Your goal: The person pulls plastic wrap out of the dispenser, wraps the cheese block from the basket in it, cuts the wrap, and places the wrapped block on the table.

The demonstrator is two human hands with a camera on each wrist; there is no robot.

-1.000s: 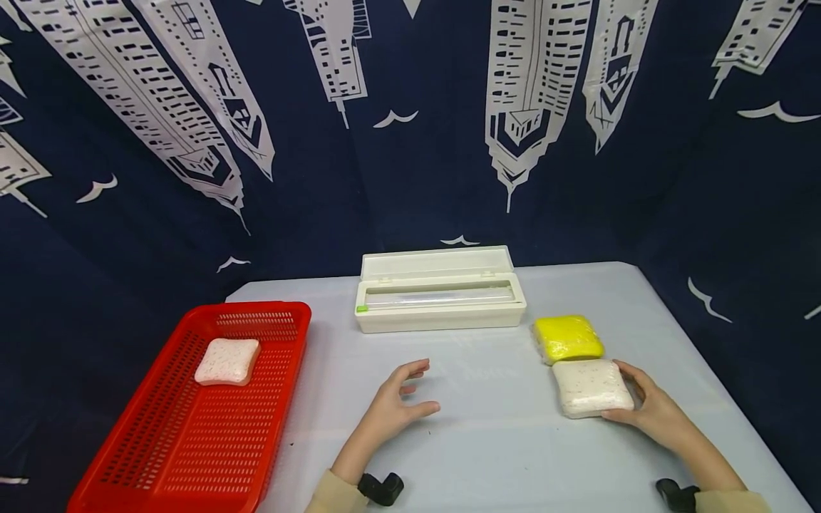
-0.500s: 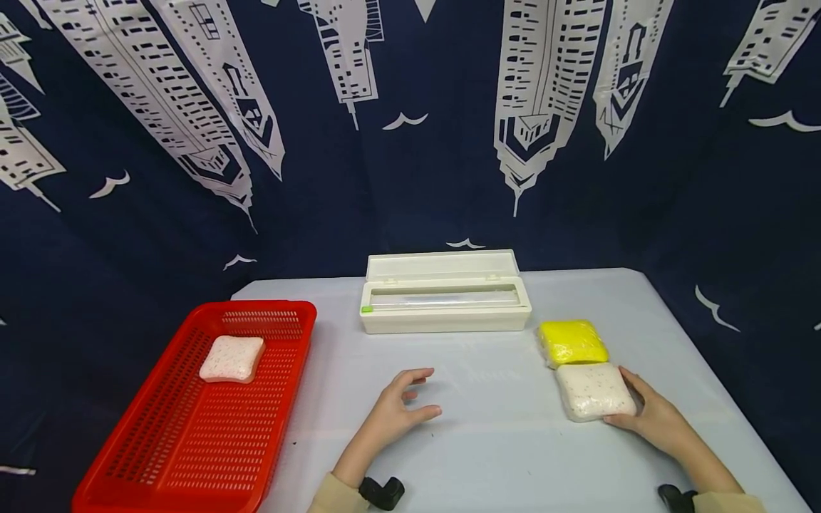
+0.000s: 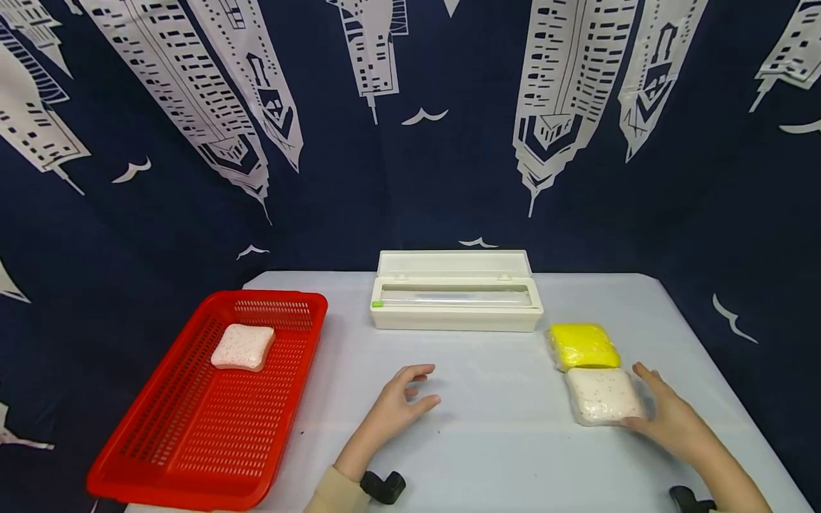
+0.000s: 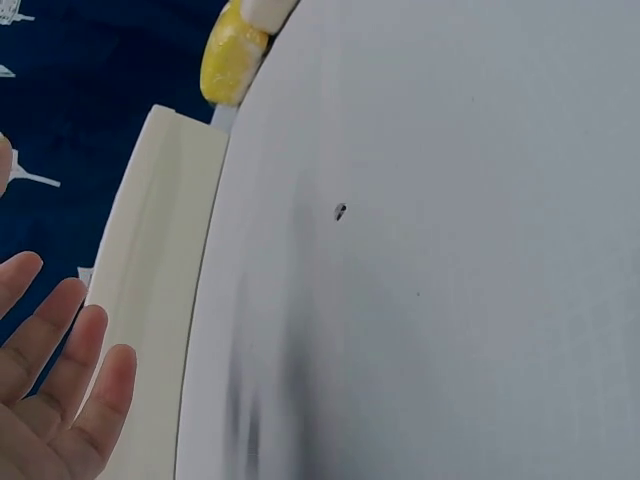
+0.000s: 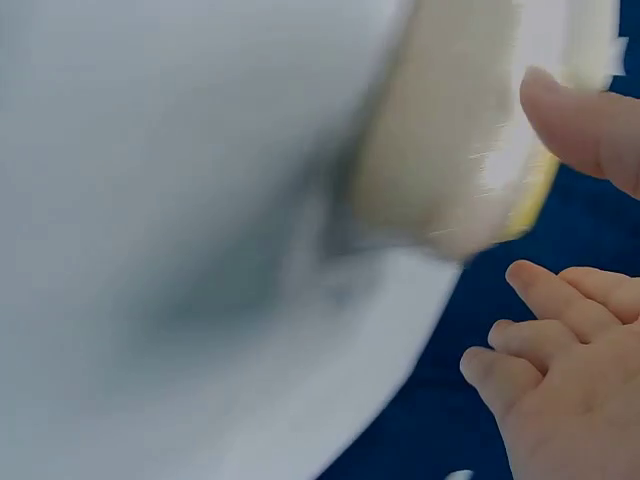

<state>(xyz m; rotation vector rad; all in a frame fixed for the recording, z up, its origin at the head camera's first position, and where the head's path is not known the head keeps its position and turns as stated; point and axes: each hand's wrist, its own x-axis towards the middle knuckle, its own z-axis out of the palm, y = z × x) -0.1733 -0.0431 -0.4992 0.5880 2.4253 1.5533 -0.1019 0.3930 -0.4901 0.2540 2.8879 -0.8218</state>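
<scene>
A white, speckled, bread-slice-shaped piece [image 3: 605,396] in clear film lies at the right of the table, directly in front of a yellow film-wrapped piece [image 3: 584,346]. My right hand [image 3: 670,417] is at its right side, fingers parted, thumb by the near right corner. In the right wrist view the palm and spread fingers [image 5: 540,345] show, curled round nothing. My left hand [image 3: 396,401] hovers over the middle of the table, holding nothing, thumb and fingers apart. Its loosely bent fingers [image 4: 105,410] appear in the left wrist view.
A cream cling film dispenser [image 3: 457,318] with raised lid and a clear roll stands at the back. On the left, a red perforated basket [image 3: 212,456] contains an unwrapped pinkish-white slice-shaped piece [image 3: 244,347]. Behind the white table hangs a navy curtain [image 3: 449,178].
My right hand has let go of the wrapped white piece and drawn slightly right. My left hand stays nearly in place. The head view has shifted, so the scene sits further right.
</scene>
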